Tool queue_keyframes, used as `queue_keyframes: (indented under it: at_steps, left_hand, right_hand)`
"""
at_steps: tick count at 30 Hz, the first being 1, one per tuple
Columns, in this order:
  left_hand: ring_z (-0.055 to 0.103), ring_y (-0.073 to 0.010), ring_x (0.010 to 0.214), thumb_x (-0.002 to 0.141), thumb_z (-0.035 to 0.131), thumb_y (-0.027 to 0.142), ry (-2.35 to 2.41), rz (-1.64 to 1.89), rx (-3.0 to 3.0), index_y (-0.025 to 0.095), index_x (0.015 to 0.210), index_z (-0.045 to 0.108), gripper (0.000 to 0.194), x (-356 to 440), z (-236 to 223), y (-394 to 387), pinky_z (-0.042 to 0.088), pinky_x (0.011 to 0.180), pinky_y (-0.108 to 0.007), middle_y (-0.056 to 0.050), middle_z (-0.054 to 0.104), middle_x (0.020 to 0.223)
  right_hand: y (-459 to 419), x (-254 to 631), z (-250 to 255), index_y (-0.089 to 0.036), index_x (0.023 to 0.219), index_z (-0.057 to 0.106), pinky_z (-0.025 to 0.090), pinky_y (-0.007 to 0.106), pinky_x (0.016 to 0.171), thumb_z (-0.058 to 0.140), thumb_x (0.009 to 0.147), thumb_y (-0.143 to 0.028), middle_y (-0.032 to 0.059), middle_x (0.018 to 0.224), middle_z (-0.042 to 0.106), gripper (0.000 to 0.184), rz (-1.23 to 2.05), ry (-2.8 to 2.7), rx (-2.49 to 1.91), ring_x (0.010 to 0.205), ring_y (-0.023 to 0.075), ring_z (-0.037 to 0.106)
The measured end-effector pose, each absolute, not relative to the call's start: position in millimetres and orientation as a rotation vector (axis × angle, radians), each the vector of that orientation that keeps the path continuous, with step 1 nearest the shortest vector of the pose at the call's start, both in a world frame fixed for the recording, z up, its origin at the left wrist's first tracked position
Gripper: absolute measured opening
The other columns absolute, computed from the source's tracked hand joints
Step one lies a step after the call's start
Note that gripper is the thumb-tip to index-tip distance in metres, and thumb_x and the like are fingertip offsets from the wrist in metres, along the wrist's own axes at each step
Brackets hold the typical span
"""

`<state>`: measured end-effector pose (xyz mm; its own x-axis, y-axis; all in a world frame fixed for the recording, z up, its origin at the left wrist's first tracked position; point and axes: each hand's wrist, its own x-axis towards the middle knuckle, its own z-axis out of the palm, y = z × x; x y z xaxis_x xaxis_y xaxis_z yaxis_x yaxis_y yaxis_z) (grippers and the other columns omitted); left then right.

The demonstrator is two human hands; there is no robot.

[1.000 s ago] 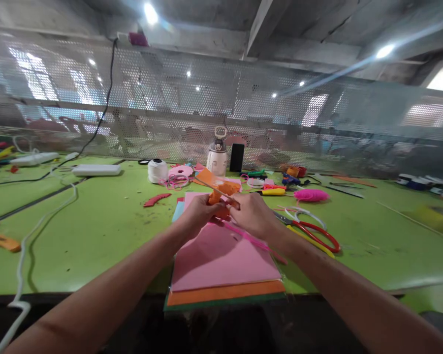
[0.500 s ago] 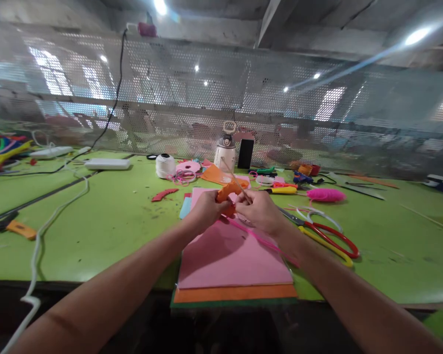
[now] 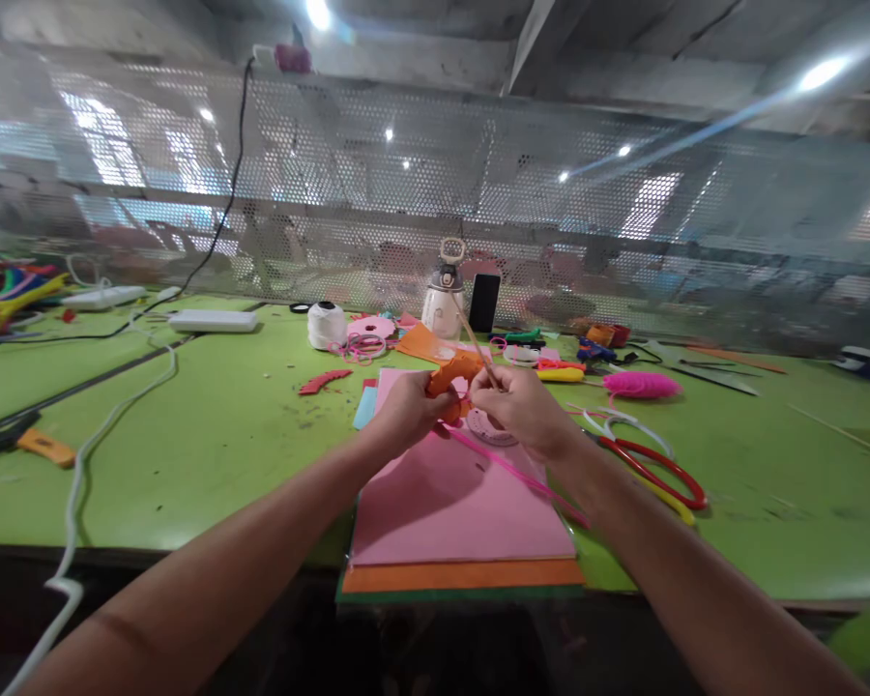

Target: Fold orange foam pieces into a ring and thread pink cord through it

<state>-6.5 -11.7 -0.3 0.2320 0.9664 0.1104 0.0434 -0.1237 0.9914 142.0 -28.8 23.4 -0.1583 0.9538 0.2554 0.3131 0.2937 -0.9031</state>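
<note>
My left hand (image 3: 415, 406) is closed on a curved orange piece with a notched edge (image 3: 455, 369), held above the pink sheets (image 3: 464, 503). Just right of it, my right hand (image 3: 518, 406) pinches a thin wooden stick (image 3: 471, 329) that slants up and to the left. A bright pink strip (image 3: 514, 469) runs from under the orange piece toward my right forearm. Below my right hand, a pale round piece (image 3: 491, 427) lies on the pink sheets. Whether the stick touches the orange piece is hidden by my fingers.
Scissors with red and yellow handles (image 3: 656, 469) lie beside my right forearm. Behind stand a white thread spool (image 3: 326, 327), a bottle (image 3: 442, 304) and a phone (image 3: 482, 304). Pink yarn (image 3: 642, 385) lies right, an orange-handled cutter (image 3: 46, 447) left. A white cable (image 3: 79, 483) crosses the table.
My right hand has shifted slightly right and up with the stick, away from the orange piece, uncovering more of the pale round piece. My left hand keeps its grip nearly in place.
</note>
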Motion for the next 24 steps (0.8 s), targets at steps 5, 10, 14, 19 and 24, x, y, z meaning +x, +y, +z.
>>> queue_keyframes:
  at_steps: [5,10,14,19,24]
  left_hand:
    - [0.060,-0.0130,0.049,0.076,0.052,0.003,1.005,1.109,1.432,0.013,0.071,0.055,0.011,-6.3,0.5,-11.8,0.052,0.041,-0.023,-0.001,0.058,0.057]
    - [0.060,-0.0133,0.049,0.075,0.056,0.004,1.003,1.129,1.415,0.012,0.070,0.056,0.010,-6.4,2.7,-12.8,0.052,0.041,-0.024,-0.002,0.060,0.059]
    - [0.061,-0.0136,0.049,0.075,0.057,0.005,0.962,1.123,1.391,0.013,0.070,0.055,0.010,-7.4,1.2,-11.6,0.052,0.041,-0.024,-0.001,0.060,0.058]
    - [0.063,-0.0145,0.050,0.076,0.056,0.004,0.962,1.129,1.358,0.012,0.074,0.056,0.008,-9.4,-0.4,-10.0,0.052,0.042,-0.024,-0.001,0.060,0.059]
    - [0.062,-0.0135,0.049,0.076,0.055,0.003,0.986,1.147,1.314,0.011,0.075,0.056,0.008,-10.9,0.4,-7.8,0.052,0.041,-0.025,-0.003,0.062,0.064]
  right_hand:
    - [-32.9,141.3,25.0,-0.017,0.063,0.053,0.031,0.021,0.044,0.056,0.063,-0.024,-0.0040,0.053,0.048,0.008,0.652,-1.747,-1.182,0.046,0.0070,0.039]
    - [-32.0,142.5,23.0,-0.017,0.064,0.054,0.035,0.023,0.047,0.055,0.064,-0.025,-0.0018,0.056,0.053,0.008,0.579,-1.746,-1.160,0.049,0.0090,0.044]
    - [-30.4,142.8,24.2,-0.017,0.064,0.055,0.032,0.022,0.045,0.055,0.063,-0.023,-0.0045,0.052,0.048,0.007,0.689,-1.738,-1.144,0.046,0.0075,0.040]
    - [-26.3,144.3,24.5,-0.016,0.067,0.056,0.027,0.021,0.041,0.058,0.067,-0.025,-0.0049,0.053,0.049,0.009,0.798,-1.713,-1.150,0.043,0.0056,0.035]
    - [-24.3,146.6,22.7,-0.014,0.069,0.060,0.026,0.021,0.042,0.060,0.068,-0.027,-0.0042,0.054,0.050,0.013,0.783,-1.739,-1.159,0.044,0.0055,0.035]
